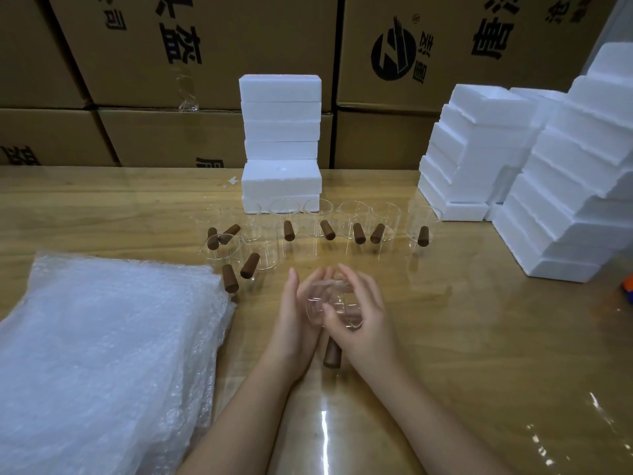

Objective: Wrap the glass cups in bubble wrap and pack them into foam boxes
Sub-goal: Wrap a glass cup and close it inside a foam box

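A wall of printed cardboard cartons [205,46] stands behind the wooden table [479,337]. On the table's left lies a thick stack of bubble wrap sheets [102,354], its edge near the person's left forearm. Stepped piles of white foam boxes [565,200] fill the right side, and a narrower foam stack [281,132] rises at the middle back. In front of that stack stand the loose cups [318,217], clear glass with brown wooden handles, in a rough row with a few clustered beside the bubble wrap. Nearer the person, both hands hold one glass cup [317,305] just above the table. The left hand [294,317] cradles it with nearly straight fingers; the right hand [363,313] curls round it, thumb across the glass. Its brown handle [332,356] points toward the person, between the wrists.
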The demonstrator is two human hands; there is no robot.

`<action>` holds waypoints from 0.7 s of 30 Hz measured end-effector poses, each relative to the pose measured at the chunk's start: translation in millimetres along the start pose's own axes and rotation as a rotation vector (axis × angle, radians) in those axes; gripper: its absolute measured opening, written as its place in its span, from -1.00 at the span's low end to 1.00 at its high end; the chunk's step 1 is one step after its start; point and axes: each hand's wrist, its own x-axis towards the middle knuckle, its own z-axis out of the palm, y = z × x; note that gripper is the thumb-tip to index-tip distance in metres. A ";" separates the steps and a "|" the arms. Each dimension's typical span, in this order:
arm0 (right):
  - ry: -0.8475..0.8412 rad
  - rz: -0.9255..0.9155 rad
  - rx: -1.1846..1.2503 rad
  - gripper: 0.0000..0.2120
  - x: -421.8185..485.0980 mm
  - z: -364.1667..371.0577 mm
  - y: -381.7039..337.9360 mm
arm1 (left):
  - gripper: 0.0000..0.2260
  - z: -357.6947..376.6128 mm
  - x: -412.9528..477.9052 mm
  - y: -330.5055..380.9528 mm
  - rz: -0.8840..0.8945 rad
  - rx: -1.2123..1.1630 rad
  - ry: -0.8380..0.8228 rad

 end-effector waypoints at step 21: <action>0.181 0.399 0.289 -0.86 19.6 -8.4 12.3 | -0.56 16.4 -8.9 -16.1 0.148 0.543 -0.060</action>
